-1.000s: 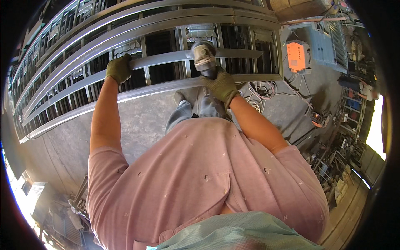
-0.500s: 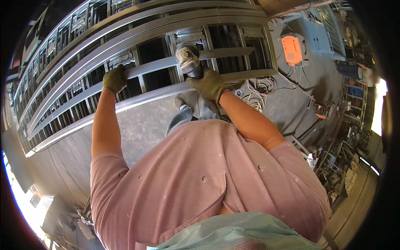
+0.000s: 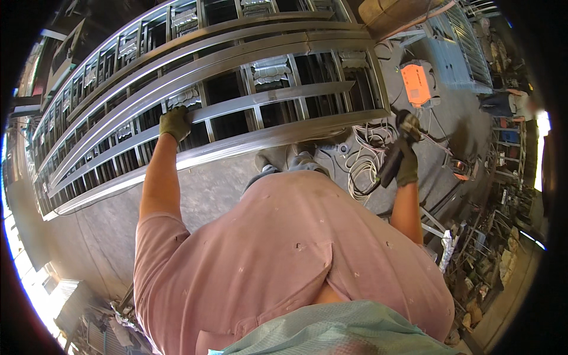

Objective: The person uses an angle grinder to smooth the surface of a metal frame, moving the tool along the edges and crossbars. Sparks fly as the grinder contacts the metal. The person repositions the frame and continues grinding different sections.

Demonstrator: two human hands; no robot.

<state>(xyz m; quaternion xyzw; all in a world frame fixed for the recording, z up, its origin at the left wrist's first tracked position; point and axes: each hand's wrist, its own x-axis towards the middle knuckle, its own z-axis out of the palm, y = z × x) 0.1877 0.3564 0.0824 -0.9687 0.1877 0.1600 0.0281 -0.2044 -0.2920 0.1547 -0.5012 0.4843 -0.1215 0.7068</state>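
My left hand (image 3: 176, 123), in an olive work glove, is closed over a long flat bar of the metal frame (image 3: 266, 96). Bars, crosspieces and cast scalloped ornaments make up this frame, which lies across the upper part of the view. Off its right end, my right hand (image 3: 407, 165), gloved alike, grips an angle grinder (image 3: 391, 161) by its dark body. The grinder's head points away from me, clear of the frame. Blur hides whether its disc is turning.
Coiled pale cables (image 3: 362, 171) lie on the grey floor below the grinder. An orange machine (image 3: 416, 84) stands beyond the frame's right end, near a blue panel (image 3: 452, 50). Farther right are a reel with orange parts (image 3: 460, 168), another person (image 3: 510, 105) and piled scrap metal.
My right hand has lifted the angle grinder off the frame and swung it to the right, over the floor. My left hand stays on the frame.
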